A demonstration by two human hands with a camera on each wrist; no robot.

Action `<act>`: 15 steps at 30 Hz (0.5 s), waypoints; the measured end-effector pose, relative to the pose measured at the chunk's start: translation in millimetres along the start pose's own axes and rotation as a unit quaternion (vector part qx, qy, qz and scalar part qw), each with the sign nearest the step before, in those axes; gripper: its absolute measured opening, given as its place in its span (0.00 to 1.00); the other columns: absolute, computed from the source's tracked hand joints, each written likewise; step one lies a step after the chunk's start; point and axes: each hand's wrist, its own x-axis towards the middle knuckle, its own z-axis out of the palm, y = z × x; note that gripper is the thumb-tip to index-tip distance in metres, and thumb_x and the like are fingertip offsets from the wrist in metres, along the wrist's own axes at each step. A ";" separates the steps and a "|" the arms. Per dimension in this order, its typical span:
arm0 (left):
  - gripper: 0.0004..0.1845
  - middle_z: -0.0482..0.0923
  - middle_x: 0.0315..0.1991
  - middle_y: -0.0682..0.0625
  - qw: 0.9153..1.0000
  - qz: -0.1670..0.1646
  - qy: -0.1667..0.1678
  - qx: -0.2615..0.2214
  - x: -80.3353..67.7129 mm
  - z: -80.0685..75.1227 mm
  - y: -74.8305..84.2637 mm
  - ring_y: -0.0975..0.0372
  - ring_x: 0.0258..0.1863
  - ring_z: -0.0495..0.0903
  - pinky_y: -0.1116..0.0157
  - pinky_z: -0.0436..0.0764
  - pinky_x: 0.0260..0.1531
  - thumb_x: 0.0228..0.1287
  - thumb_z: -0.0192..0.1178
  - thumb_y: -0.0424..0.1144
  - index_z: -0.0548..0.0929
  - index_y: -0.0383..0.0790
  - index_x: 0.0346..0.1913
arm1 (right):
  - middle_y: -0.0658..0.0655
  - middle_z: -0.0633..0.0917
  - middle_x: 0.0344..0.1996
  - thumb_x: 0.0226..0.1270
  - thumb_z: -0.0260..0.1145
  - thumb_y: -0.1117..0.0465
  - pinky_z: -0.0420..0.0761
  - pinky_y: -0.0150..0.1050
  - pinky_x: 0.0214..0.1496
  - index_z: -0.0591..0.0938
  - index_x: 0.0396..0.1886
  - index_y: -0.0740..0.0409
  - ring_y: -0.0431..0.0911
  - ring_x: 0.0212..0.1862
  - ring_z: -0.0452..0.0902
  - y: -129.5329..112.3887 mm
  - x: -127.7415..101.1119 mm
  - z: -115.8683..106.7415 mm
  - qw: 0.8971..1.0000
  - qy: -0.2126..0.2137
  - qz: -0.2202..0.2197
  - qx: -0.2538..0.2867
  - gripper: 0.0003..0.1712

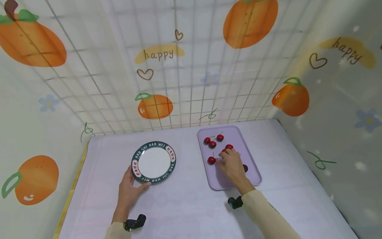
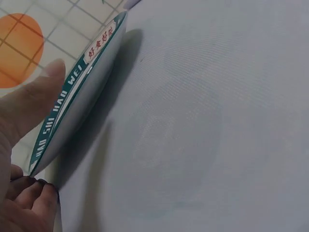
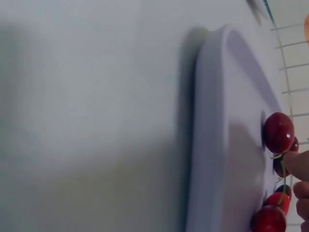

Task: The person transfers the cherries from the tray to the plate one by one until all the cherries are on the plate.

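cherries (image 1: 212, 144) on the tray (image 1: 253, 167), right of the plate (image 1: 153, 162): right hand (image 1: 232, 165) pinches one stem; left hand (image 1: 129, 189) grips the plate's rim. picking underway; next, a clean lift.

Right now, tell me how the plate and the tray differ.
The plate is round, white with a green lettered rim; the tray is rectangular and plain lilac. The plate is bare; the tray holds cherries. The left hand holds the plate; the right hand reaches over the tray. Both sit on the table.
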 end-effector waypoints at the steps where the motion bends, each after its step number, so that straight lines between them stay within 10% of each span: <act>1: 0.69 0.50 0.84 0.40 1.000 -0.002 0.000 -0.001 -0.3 0.0 -0.3 0.50 0.82 0.55 0.63 0.60 0.81 0.50 0.85 0.51 0.47 0.32 0.84 | 0.64 0.86 0.36 0.53 0.83 0.69 0.83 0.59 0.49 0.90 0.39 0.69 0.61 0.44 0.80 0.3 0.1 1.2 1.000 0.000 0.001 0.001 0.14; 15: 0.65 0.51 0.83 0.37 0.999 -0.025 0.005 -0.025 -1.9 -2.9 0.3 0.46 0.81 0.57 0.61 0.64 0.80 0.52 0.84 0.44 0.50 0.32 0.84 | 0.62 0.86 0.33 0.51 0.82 0.73 0.82 0.56 0.44 0.90 0.34 0.67 0.60 0.41 0.79 10.2 2.0 16.1 1.000 0.012 -0.006 0.001 0.10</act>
